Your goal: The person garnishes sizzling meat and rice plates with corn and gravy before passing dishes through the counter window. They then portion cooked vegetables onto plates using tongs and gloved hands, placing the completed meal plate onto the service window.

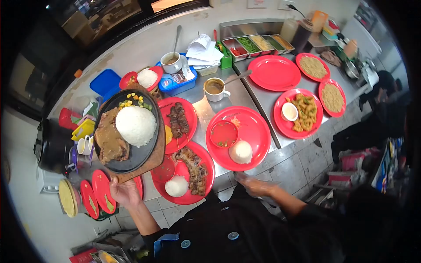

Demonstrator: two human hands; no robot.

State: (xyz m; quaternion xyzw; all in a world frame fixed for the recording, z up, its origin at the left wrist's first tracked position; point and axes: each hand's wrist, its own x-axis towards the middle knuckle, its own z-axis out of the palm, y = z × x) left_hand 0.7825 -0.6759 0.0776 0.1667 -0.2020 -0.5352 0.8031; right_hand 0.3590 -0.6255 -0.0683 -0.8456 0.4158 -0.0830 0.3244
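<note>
My left hand (123, 192) grips the near edge of a wooden board (151, 168), holding it raised over the left of the counter. On the board sits a black sizzling plate (148, 151) with a mound of white rice (136, 126), meat in brown gravy (111, 136), and corn with green vegetables (135, 100). My right hand (255, 185), in a clear plastic glove, hangs low by my body with fingers loosely extended. Nearest it is a red plate (258, 151) bearing a rice ball (240, 152) and a bowl of reddish soup (224, 133).
Red plates of grilled meat (189, 175) and skewers (177, 120) stand beside the board. Rightward are fried rings (306, 111), noodles (313, 67) and a bare red plate (274, 72). Behind are a gravy cup (214, 89) and topping trays (248, 44). Another person (386, 85) is at far right.
</note>
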